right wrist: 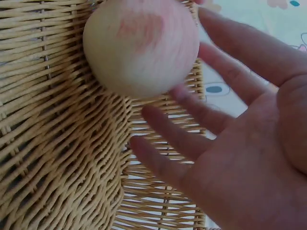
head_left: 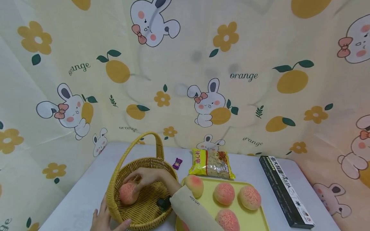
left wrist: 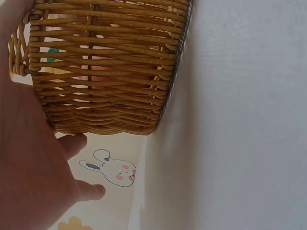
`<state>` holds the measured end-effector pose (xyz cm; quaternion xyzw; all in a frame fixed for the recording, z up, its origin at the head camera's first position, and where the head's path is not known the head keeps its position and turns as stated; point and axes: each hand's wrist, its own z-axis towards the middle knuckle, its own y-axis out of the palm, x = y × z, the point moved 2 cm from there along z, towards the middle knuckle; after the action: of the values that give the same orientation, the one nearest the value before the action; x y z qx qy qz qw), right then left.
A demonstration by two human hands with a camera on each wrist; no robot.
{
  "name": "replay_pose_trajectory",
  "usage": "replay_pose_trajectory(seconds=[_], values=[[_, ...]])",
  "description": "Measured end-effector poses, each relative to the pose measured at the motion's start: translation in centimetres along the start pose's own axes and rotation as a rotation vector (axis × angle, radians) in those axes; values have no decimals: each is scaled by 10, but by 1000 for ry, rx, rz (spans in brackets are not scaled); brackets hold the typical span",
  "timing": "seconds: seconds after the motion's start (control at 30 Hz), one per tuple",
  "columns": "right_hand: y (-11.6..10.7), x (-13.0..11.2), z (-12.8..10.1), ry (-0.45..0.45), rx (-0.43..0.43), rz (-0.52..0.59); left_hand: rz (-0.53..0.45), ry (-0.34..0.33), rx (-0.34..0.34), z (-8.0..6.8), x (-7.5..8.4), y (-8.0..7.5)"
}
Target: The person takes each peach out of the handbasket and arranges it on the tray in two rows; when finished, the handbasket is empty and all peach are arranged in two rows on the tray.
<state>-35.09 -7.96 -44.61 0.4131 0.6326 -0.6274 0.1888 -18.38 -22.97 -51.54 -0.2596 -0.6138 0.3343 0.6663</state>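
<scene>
A woven basket (head_left: 144, 213) with a tall handle stands on the white table. A pink peach (head_left: 128, 193) lies inside it at the left. My right hand (head_left: 141, 179) reaches across into the basket, and its straight, spread fingertips (right wrist: 184, 93) touch the peach (right wrist: 141, 45). My left hand (head_left: 104, 219) rests against the basket's near left wall with the thumb at the rim. In the left wrist view the palm (left wrist: 33, 167) lies beside the basket's wall (left wrist: 105, 72) with the fingers loose.
A yellow tray (head_left: 260, 219) right of the basket carries several more peaches (head_left: 224, 193). Behind them lie a yellow noodle bag (head_left: 212, 163) and a small purple candy (head_left: 177, 163). A long black pasta box (head_left: 284, 191) lies at the right. A printed curtain hangs behind the table.
</scene>
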Motion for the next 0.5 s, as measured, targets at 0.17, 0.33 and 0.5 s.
replay_pose_trajectory(seconds=[0.17, 0.33, 0.5], values=[[2, 4, 5, -8, -2, 9, -3, 5, 3, 0, 0, -1], [8, 6, 11, -17, -22, 70, 6, 13, 10, 0, 0, 0], [12, 9, 13, -1, -44, 154, 12, 8, 11, 0, 0, 0]])
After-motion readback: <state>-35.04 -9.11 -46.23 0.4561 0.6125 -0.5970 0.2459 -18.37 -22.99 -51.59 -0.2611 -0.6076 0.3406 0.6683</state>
